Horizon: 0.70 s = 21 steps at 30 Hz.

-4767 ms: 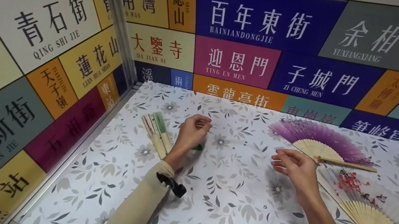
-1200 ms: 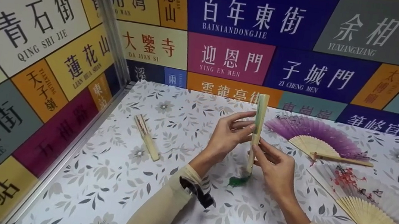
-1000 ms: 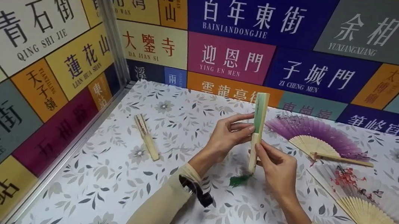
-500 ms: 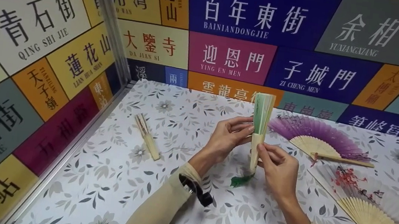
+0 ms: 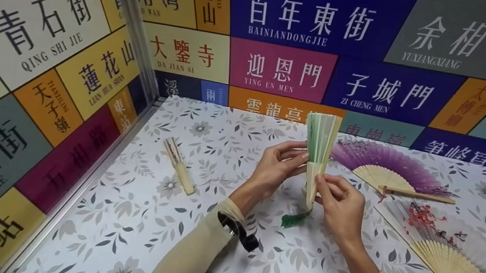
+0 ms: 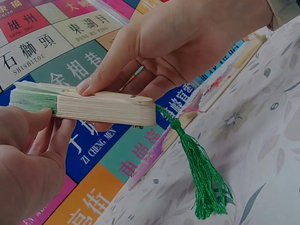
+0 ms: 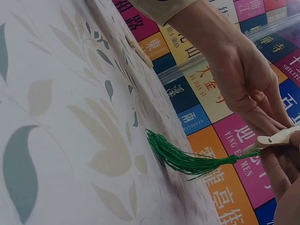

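While L hand (image 5: 278, 164) and R hand (image 5: 342, 207) both have fingers pinched on the green fan (image 5: 318, 147), above the table (image 5: 282, 269), an uneven pull btwn them could prob. strain a rib. Its long axis runs near-vert., leaf end up, pivot end w/ tassel (image 5: 295, 219) down.

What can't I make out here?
Green fan: most of its design, hidden by its own folds, head view.
White fan: right end, cut off by head view's right edge.
Closed fan: most of its design, folded away, head view.
Left hand: partly cut off by left wrist view's left edge.
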Tool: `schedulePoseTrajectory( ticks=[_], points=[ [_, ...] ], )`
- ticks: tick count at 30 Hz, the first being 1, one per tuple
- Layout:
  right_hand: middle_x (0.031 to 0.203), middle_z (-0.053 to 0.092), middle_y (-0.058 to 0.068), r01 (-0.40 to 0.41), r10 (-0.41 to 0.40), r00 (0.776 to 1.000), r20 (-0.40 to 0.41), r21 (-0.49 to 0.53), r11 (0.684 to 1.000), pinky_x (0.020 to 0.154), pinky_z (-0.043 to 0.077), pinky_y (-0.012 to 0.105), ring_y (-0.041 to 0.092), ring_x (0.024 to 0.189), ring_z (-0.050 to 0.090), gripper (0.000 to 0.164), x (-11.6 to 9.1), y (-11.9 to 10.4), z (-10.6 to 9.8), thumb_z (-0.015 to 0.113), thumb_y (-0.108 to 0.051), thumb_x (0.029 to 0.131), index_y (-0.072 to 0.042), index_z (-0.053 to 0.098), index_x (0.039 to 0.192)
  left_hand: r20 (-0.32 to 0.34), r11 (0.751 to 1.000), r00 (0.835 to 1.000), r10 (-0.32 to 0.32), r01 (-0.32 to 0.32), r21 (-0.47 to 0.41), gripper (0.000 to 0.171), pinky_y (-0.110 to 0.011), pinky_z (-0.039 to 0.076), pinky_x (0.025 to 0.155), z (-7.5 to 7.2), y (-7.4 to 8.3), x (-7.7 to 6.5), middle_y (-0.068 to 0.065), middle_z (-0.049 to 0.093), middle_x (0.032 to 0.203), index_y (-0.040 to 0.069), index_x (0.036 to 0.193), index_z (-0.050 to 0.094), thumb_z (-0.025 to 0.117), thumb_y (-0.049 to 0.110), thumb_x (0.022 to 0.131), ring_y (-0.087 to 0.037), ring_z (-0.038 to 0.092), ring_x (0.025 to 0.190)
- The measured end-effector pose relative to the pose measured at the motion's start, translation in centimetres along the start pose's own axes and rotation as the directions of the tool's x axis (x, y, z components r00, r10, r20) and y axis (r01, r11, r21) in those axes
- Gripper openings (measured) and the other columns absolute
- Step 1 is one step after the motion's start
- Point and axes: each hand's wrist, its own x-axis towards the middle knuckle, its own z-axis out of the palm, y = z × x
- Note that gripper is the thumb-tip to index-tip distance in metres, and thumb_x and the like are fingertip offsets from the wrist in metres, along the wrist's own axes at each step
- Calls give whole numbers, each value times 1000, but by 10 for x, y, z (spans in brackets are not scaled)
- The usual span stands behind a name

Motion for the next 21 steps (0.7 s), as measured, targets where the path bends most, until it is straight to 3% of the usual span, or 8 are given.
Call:
schedulePoseTrajectory(
  ticks=[9, 21],
  points=[
    [97, 79, 12, -22, 22, 1000, -19, 5, 1000, 72, 66, 33, 18, 87, 77, 32, 1, 0, -3, 73, -27, 93, 1, 71, 109, 49, 992, 997, -65, 60, 113, 30, -37, 62, 96, -2, -1, -1, -15, 73, 115, 8, 122, 69, 73, 15, 93, -27, 72, 106],
    [99, 78, 14, -44, 46, 998, -34, 59, 997, 74, 66, 36, 20, 92, 76, 36, 2, -4, -5, 73, -28, 93, 2, 69, 112, 18, 997, 1000, -17, 16, 79, 27, -40, 62, 94, -2, 1, -1, -18, 73, 109, 2, 118, 68, 73, 10, 92, -26, 73, 100]
  ],
)
